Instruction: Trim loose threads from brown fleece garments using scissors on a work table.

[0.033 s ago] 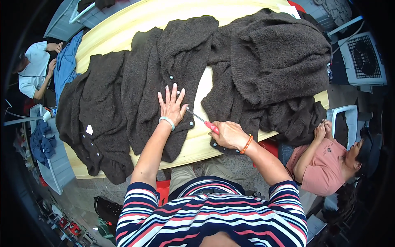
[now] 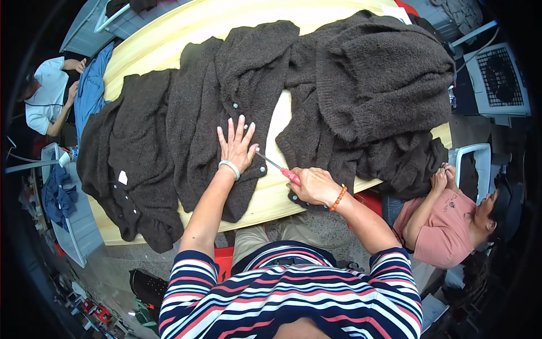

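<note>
Across the middle of a pale wooden table (image 2: 152, 39), a dark brown knitted garment (image 2: 251, 62) lies spread out, its near end reaching toward the near edge. On it rests the left hand (image 2: 236, 151), palm down, its fingers fanned wide, with a pale bracelet (image 2: 230, 165) around the wrist. To its right, the right hand (image 2: 316, 186) is closed around the red handle of a slim tool (image 2: 291, 176), whose thin metal shaft points far and left, toward the left thumb. The tip ends at a small shiny button (image 2: 257, 150) on the garment's right edge; whether they touch, I cannot tell. Another shiny button (image 2: 262, 169) sits just nearer, and an orange beaded bracelet (image 2: 339, 198) circles the right wrist. On the left of the table lies a second dark garment (image 2: 141, 113) with a white tag (image 2: 122, 177), its near end hanging over the edge; on the right a folded ribbed knit (image 2: 389, 73) lies over more dark clothing. At the far left, a person in a white shirt (image 2: 48, 85) has both hands by a blue cloth (image 2: 93, 82). At the right, a person in a pink shirt (image 2: 443, 226) holds both hands close together near the table's edge.
</note>
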Available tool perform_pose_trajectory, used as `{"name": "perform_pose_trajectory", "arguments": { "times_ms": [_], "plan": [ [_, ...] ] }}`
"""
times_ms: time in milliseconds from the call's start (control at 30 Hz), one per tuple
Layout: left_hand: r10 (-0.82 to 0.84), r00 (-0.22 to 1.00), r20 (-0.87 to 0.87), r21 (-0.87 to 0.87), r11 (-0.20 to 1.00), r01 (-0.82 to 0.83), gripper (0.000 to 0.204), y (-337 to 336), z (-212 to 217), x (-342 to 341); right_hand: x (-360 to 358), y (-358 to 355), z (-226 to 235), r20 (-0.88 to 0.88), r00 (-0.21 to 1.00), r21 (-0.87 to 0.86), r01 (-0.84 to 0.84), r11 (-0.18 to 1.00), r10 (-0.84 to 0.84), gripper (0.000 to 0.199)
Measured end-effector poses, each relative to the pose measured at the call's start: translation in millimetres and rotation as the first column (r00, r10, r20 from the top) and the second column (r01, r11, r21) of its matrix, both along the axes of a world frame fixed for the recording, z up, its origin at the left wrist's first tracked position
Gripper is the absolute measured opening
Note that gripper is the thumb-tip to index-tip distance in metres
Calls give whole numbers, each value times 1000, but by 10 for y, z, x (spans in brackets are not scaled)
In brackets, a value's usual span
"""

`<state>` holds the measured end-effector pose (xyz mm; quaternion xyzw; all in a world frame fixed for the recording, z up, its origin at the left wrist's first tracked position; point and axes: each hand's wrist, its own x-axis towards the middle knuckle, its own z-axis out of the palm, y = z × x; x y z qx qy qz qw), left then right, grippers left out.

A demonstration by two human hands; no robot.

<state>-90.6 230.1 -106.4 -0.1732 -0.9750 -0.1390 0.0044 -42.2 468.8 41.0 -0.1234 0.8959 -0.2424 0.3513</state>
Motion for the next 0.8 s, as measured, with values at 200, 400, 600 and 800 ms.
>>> {"name": "perform_pose_trajectory", "arguments": {
  "times_ms": [200, 400, 600, 800],
  "plan": [
    [-128, 985, 116, -67, 988, 137, 57, 52, 141, 371, 210, 101, -51, 4, 1000, 33, 2, 999, -2, 33],
    [-97, 990, 106, -96, 990, 107, 57, 14, 98, 433, 528, 209, -155, 45, 986, 44, -163, 986, 161, 34],
    [-51, 997, 57, -110, 992, 57, 57, 67, 119, 493, 572, 266, -39, -13, 999, 15, -37, 999, 37, 36],
    [-185, 981, 58, 5, 983, 185, 56, 94, 148, 996, 669, 328, -39, -85, 993, -30, 82, 996, -85, 34]
  ]
}}
